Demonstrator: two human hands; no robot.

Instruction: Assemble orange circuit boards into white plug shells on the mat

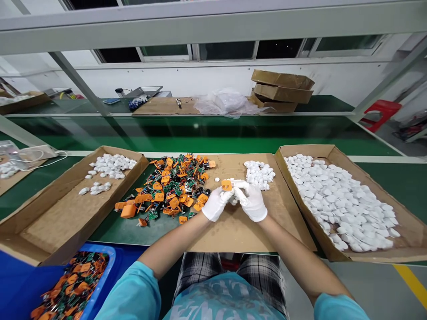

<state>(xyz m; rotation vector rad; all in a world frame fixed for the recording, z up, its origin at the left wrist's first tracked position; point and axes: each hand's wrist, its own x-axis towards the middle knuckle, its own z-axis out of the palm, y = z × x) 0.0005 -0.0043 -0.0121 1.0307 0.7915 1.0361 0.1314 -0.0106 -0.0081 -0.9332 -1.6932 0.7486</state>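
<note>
My left hand [214, 204], in a white glove, pinches an orange plastic part [227, 185] that stands up at its fingertips. Close against it, my right hand [252, 202], also gloved in white, has thumb and fingers drawn together; what they grip is hard to tell, white against white. Left of my hands lies a heap of orange parts with green circuit boards [173, 186]. A small pile of white pieces [259, 174] sits just beyond my right hand. One single white piece [217, 179] rests near the orange part. Beneath my hands is a cardboard sheet [227, 233].
A cardboard tray [50, 226] with some white pieces stands at the left, and a fuller tray [408, 231] at the right. Below the left tray is a blue bin [111, 258] of orange parts. Cardboard boxes [282, 91] and plastic film [227, 101] lie on the back shelf.
</note>
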